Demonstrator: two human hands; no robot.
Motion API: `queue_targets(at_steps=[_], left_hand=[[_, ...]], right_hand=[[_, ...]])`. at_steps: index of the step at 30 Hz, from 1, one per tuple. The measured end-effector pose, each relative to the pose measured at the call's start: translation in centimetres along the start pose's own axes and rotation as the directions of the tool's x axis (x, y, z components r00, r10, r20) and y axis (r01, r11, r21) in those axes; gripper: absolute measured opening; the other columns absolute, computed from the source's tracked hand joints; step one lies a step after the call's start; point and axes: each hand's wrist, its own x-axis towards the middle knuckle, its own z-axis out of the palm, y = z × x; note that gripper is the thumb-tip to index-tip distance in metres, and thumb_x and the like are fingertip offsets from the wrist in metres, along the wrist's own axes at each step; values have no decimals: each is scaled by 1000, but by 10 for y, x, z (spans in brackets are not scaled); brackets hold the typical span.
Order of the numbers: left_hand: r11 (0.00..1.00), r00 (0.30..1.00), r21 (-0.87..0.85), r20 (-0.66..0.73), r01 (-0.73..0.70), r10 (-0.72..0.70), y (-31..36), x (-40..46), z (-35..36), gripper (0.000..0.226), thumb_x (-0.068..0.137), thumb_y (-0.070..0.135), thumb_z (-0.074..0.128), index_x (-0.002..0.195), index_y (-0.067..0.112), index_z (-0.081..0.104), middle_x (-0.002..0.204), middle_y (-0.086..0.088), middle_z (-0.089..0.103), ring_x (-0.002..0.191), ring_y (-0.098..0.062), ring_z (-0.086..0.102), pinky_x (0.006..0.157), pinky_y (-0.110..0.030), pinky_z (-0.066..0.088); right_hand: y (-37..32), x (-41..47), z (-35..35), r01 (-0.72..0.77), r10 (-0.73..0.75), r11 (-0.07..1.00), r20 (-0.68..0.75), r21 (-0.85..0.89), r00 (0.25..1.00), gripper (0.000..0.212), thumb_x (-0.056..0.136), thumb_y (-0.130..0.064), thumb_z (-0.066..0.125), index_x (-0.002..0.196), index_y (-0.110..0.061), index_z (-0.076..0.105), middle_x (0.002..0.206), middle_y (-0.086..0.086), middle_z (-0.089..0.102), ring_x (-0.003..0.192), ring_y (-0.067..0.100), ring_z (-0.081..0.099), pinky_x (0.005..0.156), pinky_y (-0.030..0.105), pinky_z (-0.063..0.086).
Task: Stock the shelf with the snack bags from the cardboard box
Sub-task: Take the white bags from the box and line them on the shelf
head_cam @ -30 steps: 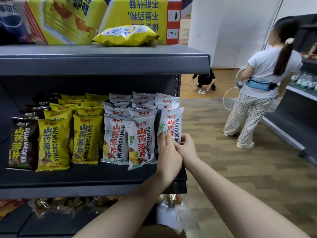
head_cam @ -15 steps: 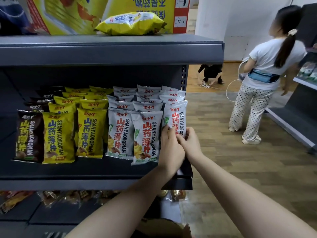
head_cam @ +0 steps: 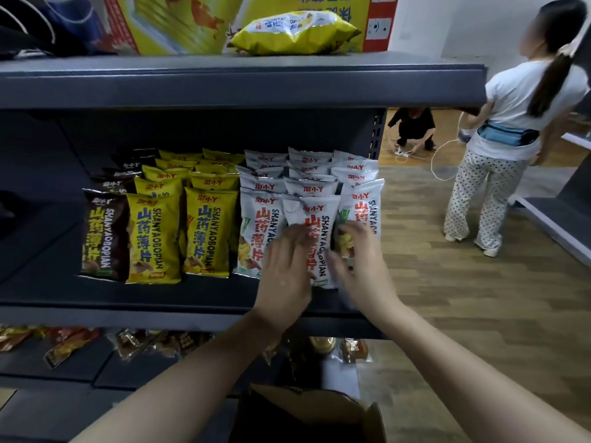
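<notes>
White snack bags stand in rows at the right end of the dark middle shelf (head_cam: 134, 314). My left hand (head_cam: 284, 270) lies with straight, spread fingers on the front middle white bag (head_cam: 315, 219). My right hand (head_cam: 361, 263), motion-blurred, touches that bag's right edge and covers the lower part of the rightmost white bag (head_cam: 363, 203). Yellow bags (head_cam: 153, 238) and brown bags (head_cam: 102, 238) stand further left. The open cardboard box (head_cam: 313, 407) sits below my arms; its inside is dark.
A loose yellow bag (head_cam: 294, 33) lies on the top shelf in front of a big yellow carton (head_cam: 179, 24). Wrapped snacks (head_cam: 144, 343) fill the lower shelf. To the right, a person (head_cam: 508, 129) stands on the wooden floor by another shelf (head_cam: 556, 225).
Both hands have shifted left from the rightmost white bag onto the front middle white bag, with fingers now spread flat. The view has dropped, showing the box.
</notes>
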Motion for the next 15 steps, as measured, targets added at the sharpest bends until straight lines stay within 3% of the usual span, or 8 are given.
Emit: queue_targets(at_steps=[3,6,8,10,12,15], left_hand=[[990,994,90,18,109,-111,-21,-6,-8,45,90,11,37,133,3,41,135,-19,44,128,-35,40,102,-50,37],[957,978,229,65,180,-200,-40,-10,-15,54,89,21,36,141,9,28,143,-21,37,133,-39,36,106,-51,35],[943,959,280,164,179,-231,-51,-9,-18,71,82,19,56,145,15,21,149,-21,30,136,-40,31,103,-53,35],[947,933,286,277,148,-230,-59,-9,-20,93,75,30,74,148,22,16,152,-20,22,138,-41,26,99,-54,40],[955,904,272,365,123,-221,-63,-9,-24,103,72,44,74,149,32,6,156,-17,12,140,-41,18,96,-52,45],[956,862,258,444,139,-245,-64,-7,-28,105,79,49,66,145,41,-16,156,-8,-14,142,-40,2,96,-48,47]], right_hand=[[-15,0,17,175,-167,953,56,-246,984,65,82,-39,65,135,-7,44,143,10,40,134,24,36,113,35,29],[-29,1,31,324,-293,834,140,-446,946,82,74,-54,63,140,-11,38,150,12,34,138,29,31,113,44,30],[-34,3,37,336,-267,775,206,-535,942,96,68,-65,63,145,-16,30,153,11,29,141,31,28,112,47,31],[-34,6,41,330,-225,743,246,-582,943,107,61,-69,67,147,-17,30,154,12,27,141,33,28,109,50,34],[-32,7,41,322,-200,724,260,-610,945,111,57,-71,69,146,-16,31,153,14,27,140,34,28,107,52,36],[-27,6,38,322,-185,682,271,-657,945,109,60,-76,61,145,-14,33,154,17,26,141,35,26,110,51,33]])
